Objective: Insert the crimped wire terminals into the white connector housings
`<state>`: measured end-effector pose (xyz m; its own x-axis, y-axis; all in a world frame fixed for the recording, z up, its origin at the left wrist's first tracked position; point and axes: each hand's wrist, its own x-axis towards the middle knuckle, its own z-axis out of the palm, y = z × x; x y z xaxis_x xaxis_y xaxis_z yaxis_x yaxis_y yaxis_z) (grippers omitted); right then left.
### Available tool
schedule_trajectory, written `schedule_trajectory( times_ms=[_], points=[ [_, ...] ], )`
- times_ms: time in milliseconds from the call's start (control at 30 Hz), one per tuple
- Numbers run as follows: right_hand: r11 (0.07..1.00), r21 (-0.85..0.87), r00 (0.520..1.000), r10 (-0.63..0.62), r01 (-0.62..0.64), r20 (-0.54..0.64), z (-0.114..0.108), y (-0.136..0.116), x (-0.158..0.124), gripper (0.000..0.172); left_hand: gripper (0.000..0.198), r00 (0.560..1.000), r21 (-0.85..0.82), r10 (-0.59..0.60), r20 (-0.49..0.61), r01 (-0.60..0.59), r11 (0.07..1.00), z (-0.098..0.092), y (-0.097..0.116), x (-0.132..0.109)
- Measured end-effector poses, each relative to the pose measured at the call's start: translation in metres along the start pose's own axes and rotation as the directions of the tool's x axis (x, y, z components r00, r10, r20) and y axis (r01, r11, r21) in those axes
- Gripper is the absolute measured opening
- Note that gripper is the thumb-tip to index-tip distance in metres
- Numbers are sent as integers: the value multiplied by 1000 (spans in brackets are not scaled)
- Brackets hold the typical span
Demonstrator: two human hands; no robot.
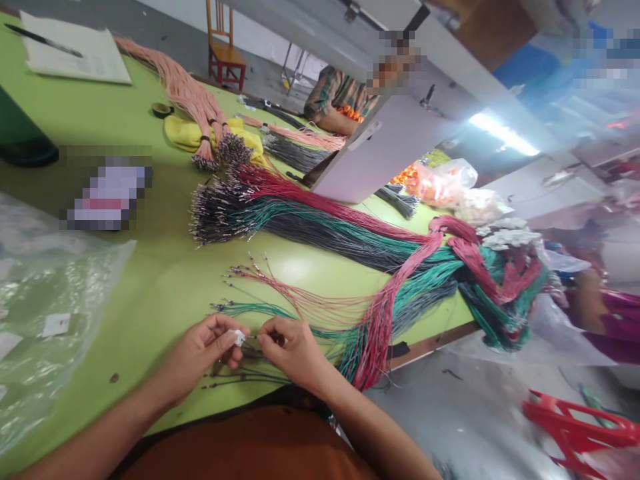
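Note:
My left hand (203,350) pinches a small white connector (239,335) at its fingertips, just above the green table (150,287). My right hand (293,350) is closed in a pinch on a thin wire end right beside the connector. Loose red and green wires (295,303) with metal tips fan out on the table just beyond both hands. Several dark wires (240,379) lie under my hands near the table edge.
A big bundle of red, green and grey wires (320,223) crosses the table and hangs off its right edge. Pink wire bundles (193,100) lie farther back on a yellow cloth. A clear plastic bag (45,313) lies at left. Another person (340,100) sits across the table.

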<state>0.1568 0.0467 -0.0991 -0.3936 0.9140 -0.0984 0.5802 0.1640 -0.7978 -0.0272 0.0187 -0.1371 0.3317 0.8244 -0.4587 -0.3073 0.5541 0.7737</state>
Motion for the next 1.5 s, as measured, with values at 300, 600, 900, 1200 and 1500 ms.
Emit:
schedule_trajectory(
  times_ms=[300,600,900,1200,1500],
  points=[
    [999,-18,999,30,-30,17,16,-4,2,17,23,997,-23,22,-69,-23,999,5,-3,2],
    [999,2,999,47,-47,3,18,-5,0,14,26,994,-16,20,-104,-22,1000,6,-3,0],
    [970,-241,989,-36,0,-146,-21,25,25,17,29,992,19,15,-126,-13,1000,8,3,1],
    [792,-610,957,-169,-9,-235,-48,57,39,14,23,997,15,12,-75,-11,1000,3,-2,2],
    [982,-46,978,-185,182,-91,-35,-3,7,11,24,998,2,2,-58,-2,1000,4,1,1]
  ],
)
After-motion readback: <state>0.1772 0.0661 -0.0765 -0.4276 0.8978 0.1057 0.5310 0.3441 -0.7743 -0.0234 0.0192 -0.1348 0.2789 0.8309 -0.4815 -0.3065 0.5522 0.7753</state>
